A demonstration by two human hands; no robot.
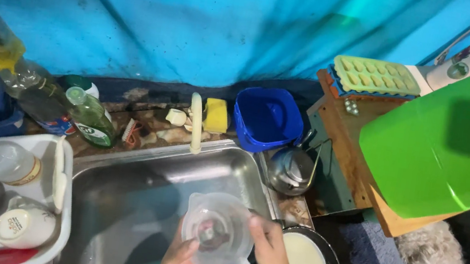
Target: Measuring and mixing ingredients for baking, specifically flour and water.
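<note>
Clear jug between left hand, right hand.

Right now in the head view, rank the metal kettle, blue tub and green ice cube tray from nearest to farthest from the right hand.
From the right hand, which grips the clear plastic container:
1. Metal kettle, just up and right, beside the sink.
2. Blue tub, behind the kettle.
3. Green ice cube tray, far upper right on the wooden board.

Counter: bottles, sponge, kettle.
</note>
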